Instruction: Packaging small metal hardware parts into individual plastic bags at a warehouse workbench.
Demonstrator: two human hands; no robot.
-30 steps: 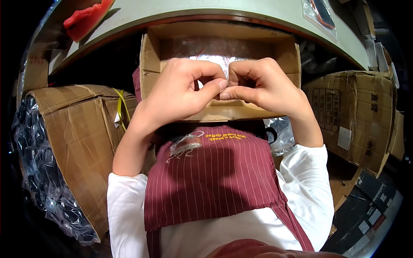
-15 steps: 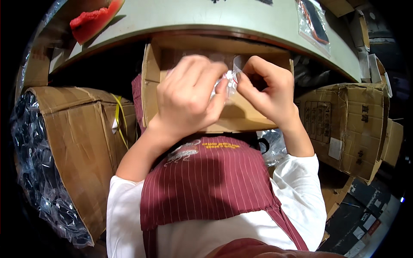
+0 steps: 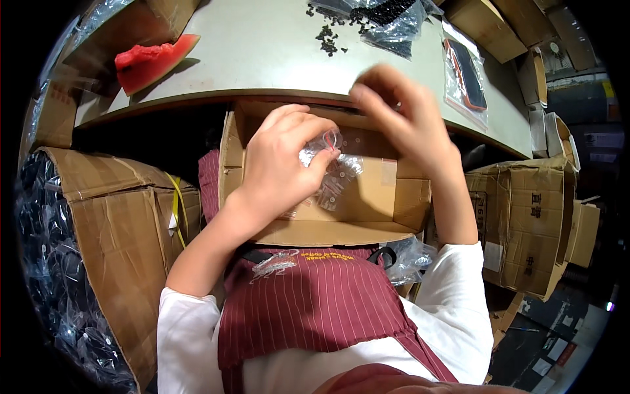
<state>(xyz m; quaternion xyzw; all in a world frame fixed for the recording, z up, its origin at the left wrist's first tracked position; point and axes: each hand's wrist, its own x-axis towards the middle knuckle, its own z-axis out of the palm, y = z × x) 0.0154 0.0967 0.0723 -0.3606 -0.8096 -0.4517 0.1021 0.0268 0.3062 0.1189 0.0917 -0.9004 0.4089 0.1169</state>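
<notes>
My left hand (image 3: 285, 151) pinches a small clear zip bag (image 3: 329, 139) with a red line near its mouth, over an open cardboard box (image 3: 321, 234). Above the box's far right edge, by the table's front, my right hand (image 3: 407, 111) is raised. Its fingers are bent and smeared by motion, so I cannot tell whether anything is between them. Inside the box lie more small clear bags (image 3: 335, 190) holding little pale round pieces, partly under my left hand. Another flat little bag (image 3: 388, 172) rests at the box's right side.
On the white table (image 3: 262, 59) are a watermelon slice (image 3: 154, 65), small black pieces (image 3: 328, 41), a bag of black pieces (image 3: 394, 26) and a bagged dark, orange-edged item (image 3: 466, 75). Large cartons stand left (image 3: 125, 243) and right (image 3: 525, 223). The left one holds plastic-wrapped dark things.
My right hand has left the small bag and moved up toward the table. My left hand keeps the bag. The view has shifted, showing more of the table.
</notes>
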